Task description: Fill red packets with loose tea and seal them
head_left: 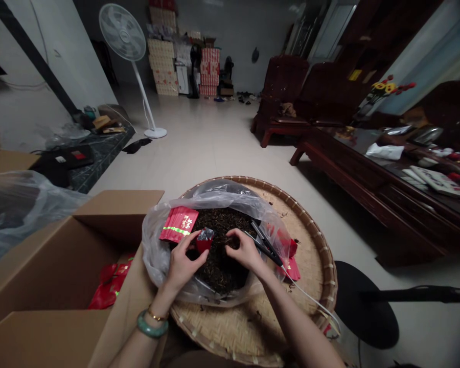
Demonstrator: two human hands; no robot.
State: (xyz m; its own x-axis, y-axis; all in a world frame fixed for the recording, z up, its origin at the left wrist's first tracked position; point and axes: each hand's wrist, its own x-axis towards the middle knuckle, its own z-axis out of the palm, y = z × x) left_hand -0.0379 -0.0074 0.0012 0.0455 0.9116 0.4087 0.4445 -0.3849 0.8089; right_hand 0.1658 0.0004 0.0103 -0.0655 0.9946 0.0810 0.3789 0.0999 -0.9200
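My left hand (183, 261) holds a small red foil packet (204, 240), its mouth open upward, over a heap of dark loose tea leaves (224, 245). My right hand (244, 249) pinches into the leaves just right of the packet. The tea lies in a clear plastic bag (214, 197) on a round woven bamboo tray (314, 240). A stack of flat red packets (178, 224) rests on the bag's left edge. A black tool with a white cord (264, 241) lies to the right of my right hand.
An open cardboard box (53, 266) at my left holds filled red packets (109, 286). A dark wooden table (387, 179) and chairs stand at the right, a black round stool (364, 306) beside the tray, a white standing fan (124, 36) and stacked cartons behind.
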